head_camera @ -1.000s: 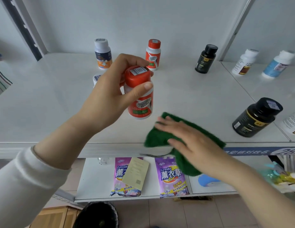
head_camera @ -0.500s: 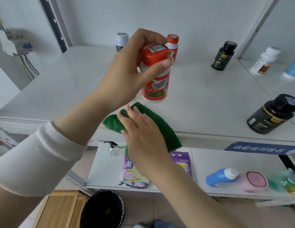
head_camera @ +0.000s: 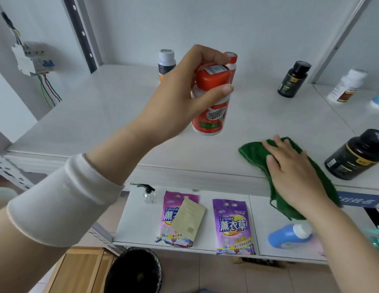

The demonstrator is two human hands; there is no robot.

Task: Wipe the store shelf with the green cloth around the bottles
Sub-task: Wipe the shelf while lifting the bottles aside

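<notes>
Head view: my left hand [head_camera: 180,96] grasps the orange-capped bottle [head_camera: 211,102] around its neck and cap, holding it upright and clear above the white shelf [head_camera: 95,123]. My right hand [head_camera: 294,174] lies flat, fingers extended, pressing the green cloth [head_camera: 254,151] onto the shelf near its front edge; the cloth's lower end hangs over that edge. A large black bottle [head_camera: 357,155] stands just beside the cloth on the right. At the rear of the shelf stand a white-capped bottle [head_camera: 166,62], a second orange-capped bottle [head_camera: 232,64] partly hidden behind the lifted one, and a small black bottle [head_camera: 293,79]. The lower shelf [head_camera: 139,220] carries two purple detergent bags [head_camera: 233,227] and a blue bottle [head_camera: 288,236] lying on its side.
</notes>
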